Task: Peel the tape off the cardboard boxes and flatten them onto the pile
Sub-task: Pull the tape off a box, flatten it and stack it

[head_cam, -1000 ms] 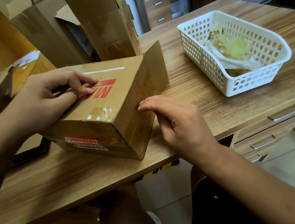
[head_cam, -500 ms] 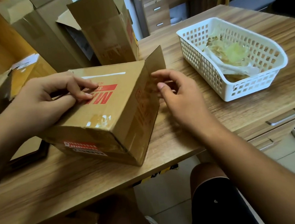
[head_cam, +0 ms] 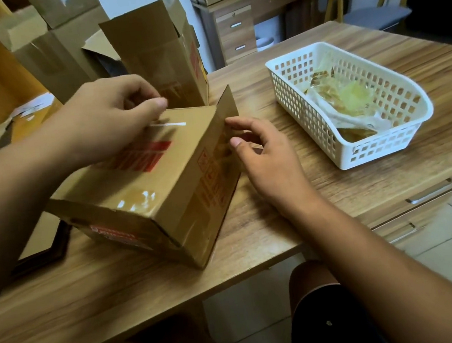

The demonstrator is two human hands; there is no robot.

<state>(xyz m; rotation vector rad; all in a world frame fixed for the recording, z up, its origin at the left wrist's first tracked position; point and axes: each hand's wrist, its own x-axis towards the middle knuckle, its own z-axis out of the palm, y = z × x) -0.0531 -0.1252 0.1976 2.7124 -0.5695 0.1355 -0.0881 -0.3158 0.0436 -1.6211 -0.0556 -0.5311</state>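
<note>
The taped cardboard box (head_cam: 147, 186) sits on the wooden bench (head_cam: 256, 239) near a white basket (head_cam: 359, 155). The left hand (head_cam: 99, 124) is over its top, fingers curled against the thumb; whether they pinch tape is unclear. The right hand (head_cam: 272, 160), fingers loosely spread, touches the raised flap (head_cam: 228, 105).

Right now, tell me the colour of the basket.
White: a lattice basket; the head view shows it best.

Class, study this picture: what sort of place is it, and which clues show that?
Probably an office or storeroom: a wooden desk with drawers, a grey chair, and cardboard boxes piled behind.
</note>
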